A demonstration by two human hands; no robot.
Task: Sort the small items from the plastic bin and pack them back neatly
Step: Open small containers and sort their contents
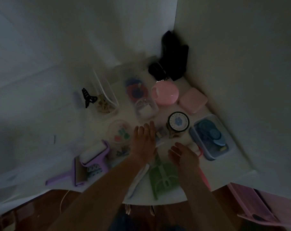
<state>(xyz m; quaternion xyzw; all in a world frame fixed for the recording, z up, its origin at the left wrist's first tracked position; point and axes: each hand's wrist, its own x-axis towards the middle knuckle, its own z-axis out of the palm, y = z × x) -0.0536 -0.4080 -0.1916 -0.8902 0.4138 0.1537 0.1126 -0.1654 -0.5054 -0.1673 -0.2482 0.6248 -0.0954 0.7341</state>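
Note:
The scene is dim. Many small items lie spread on a white table [238, 165]. My left hand [144, 140] reaches forward with straight fingers over the table's middle, just short of some small items [160, 133] by a black-lidded jar [178, 125]. My right hand [183, 155] hovers open, fingers relaxed, above a faint clear thing and a green plastic piece [163, 178]. Neither hand holds anything. A clear round tub [119, 131] with coloured bits sits left of my left hand.
A clear bin with a beige clip [106, 99] and a black claw clip [88, 98] stand far left. A clear box of hair ties [141, 97], a pink round case [165, 93], a pink square case [193, 100], a blue-filled box [211, 136], a purple lint roller [94, 156] and black objects [171, 62] surround the hands.

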